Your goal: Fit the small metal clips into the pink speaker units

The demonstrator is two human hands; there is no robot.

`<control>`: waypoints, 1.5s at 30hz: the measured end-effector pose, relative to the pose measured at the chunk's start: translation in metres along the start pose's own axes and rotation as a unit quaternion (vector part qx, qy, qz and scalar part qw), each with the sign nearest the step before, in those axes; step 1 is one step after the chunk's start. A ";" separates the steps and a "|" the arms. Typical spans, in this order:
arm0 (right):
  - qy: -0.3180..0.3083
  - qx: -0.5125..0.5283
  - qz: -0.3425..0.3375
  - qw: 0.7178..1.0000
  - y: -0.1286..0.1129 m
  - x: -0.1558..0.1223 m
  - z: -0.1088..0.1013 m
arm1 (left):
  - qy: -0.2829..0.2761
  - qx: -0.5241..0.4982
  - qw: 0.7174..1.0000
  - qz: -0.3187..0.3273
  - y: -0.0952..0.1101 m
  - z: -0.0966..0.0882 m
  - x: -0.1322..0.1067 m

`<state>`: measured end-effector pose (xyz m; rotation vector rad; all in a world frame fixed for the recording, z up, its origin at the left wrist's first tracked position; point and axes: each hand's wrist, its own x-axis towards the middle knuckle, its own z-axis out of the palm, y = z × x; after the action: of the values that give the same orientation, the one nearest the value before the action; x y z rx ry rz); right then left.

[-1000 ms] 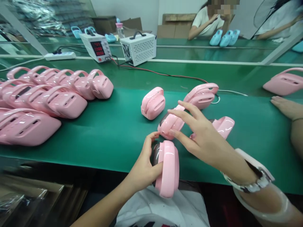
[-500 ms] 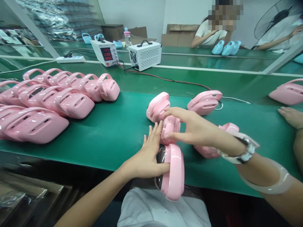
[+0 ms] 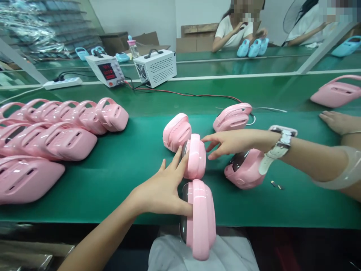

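Pink casing (image 3: 194, 156) stands on edge between left hand (image 3: 158, 192) and right hand (image 3: 228, 142).

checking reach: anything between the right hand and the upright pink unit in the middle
Nothing visible. The right hand sits just right of the upright pink unit; the left hand touches its opposite side.

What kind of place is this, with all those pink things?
Probably a factory assembly line: rows of identical pink shells on a long green belt, a power supply behind, other people seated beyond.
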<state>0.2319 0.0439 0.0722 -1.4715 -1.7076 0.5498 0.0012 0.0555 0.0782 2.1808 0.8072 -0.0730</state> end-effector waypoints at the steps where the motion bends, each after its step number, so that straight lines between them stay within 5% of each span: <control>1: 0.011 0.000 0.001 1.000 -0.004 -0.001 0.001 | -0.003 -0.002 1.000 -0.002 0.000 0.000 0.000; 6: 0.048 -0.015 -0.024 0.998 -0.034 -0.017 -0.002 | -0.005 -0.012 1.000 -0.001 -0.003 0.001 0.000; 10: 0.080 -0.104 -0.040 0.991 -0.047 -0.057 -0.008 | -0.010 0.003 1.000 -0.014 -0.002 0.001 0.000; 14: 0.260 -0.168 0.072 0.948 -0.025 -0.115 0.013 | -0.029 0.022 0.999 -0.030 0.002 -0.002 0.002; 17: 0.269 -0.161 0.107 0.943 0.003 -0.139 0.034 | -0.039 0.028 0.998 -0.044 0.006 -0.004 0.002; 20: 0.251 -0.172 0.055 0.951 0.030 -0.137 0.031 | -0.040 0.029 0.997 -0.056 0.009 -0.006 0.002; 23: 0.222 -0.159 0.003 0.962 0.057 -0.121 0.001 | -0.038 0.028 0.997 -0.059 0.010 -0.005 0.002; 27: 0.198 -0.130 0.018 0.971 0.076 -0.106 -0.035 | -0.038 0.022 0.998 -0.052 0.009 -0.005 0.002; 30: 0.245 -0.105 -0.001 0.964 0.053 -0.106 -0.031 | -0.040 0.020 0.997 -0.064 0.010 -0.004 0.002; 34: 0.365 0.065 -0.097 0.923 0.003 -0.099 0.002 | -0.040 0.000 0.998 -0.056 0.011 -0.004 0.002; 36: 0.275 0.155 -0.064 0.947 -0.005 -0.086 0.017 | -0.040 -0.009 0.998 -0.047 0.009 -0.004 0.002; 38: 0.117 0.247 0.050 0.961 0.002 -0.067 0.027 | -0.035 -0.013 0.999 -0.036 0.006 -0.004 0.001; 40: 0.003 0.341 0.145 0.929 0.016 -0.049 0.034 | -0.030 -0.010 0.999 -0.018 0.001 -0.003 0.000; 45: -0.050 0.473 0.193 0.858 0.038 -0.030 0.043 | -0.024 -0.024 0.999 0.043 -0.008 0.001 -0.001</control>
<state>0.2212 0.0307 0.0097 -1.0191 -0.9124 1.4523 -0.0040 0.0581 0.0731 2.1579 0.6807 -0.0626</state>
